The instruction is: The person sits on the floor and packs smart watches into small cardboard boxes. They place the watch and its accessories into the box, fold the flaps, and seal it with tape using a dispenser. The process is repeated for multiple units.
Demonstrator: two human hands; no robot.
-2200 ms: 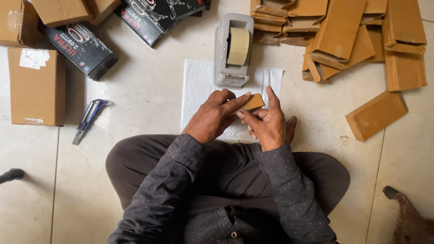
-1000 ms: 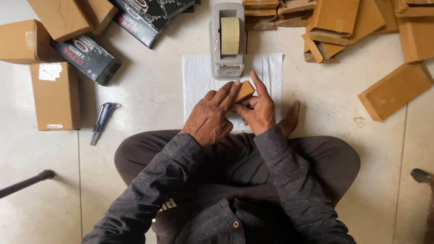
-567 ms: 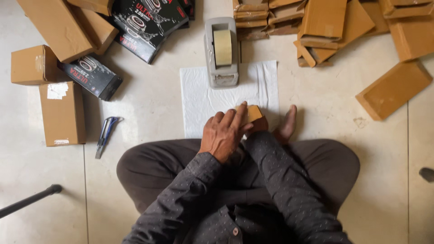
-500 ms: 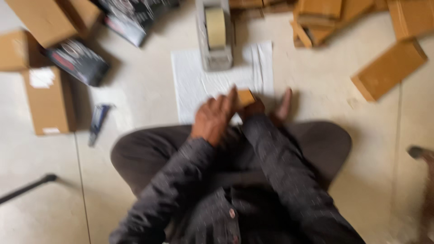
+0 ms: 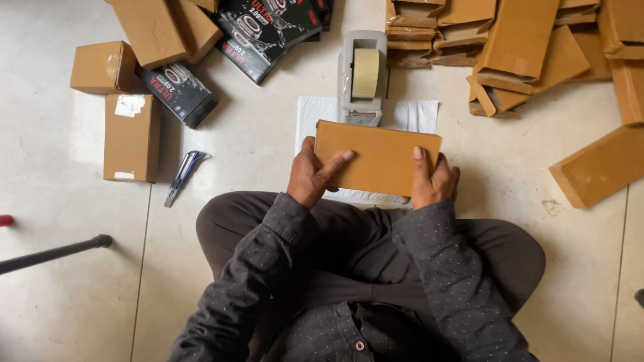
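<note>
I hold a brown cardboard box point(image 5: 376, 157) flat in front of me, broad face up, above a white sheet point(image 5: 416, 115) on the floor. My left hand point(image 5: 312, 174) grips its left end with the thumb lying on top. My right hand point(image 5: 433, 179) grips its right end, one finger over the top face. Just beyond the box stands a grey tape dispenser point(image 5: 363, 77) with a roll of pale tape.
A blue utility knife point(image 5: 182, 173) lies on the tiled floor at my left. Closed brown boxes point(image 5: 131, 137) and black printed boxes point(image 5: 180, 94) lie at the far left. A heap of flat brown cartons point(image 5: 530, 47) fills the far right; a dark rod point(image 5: 54, 253) lies at left.
The box was end-on between my hands, low over the sheet. It is now turned so its broad face is up, with one hand at each end.
</note>
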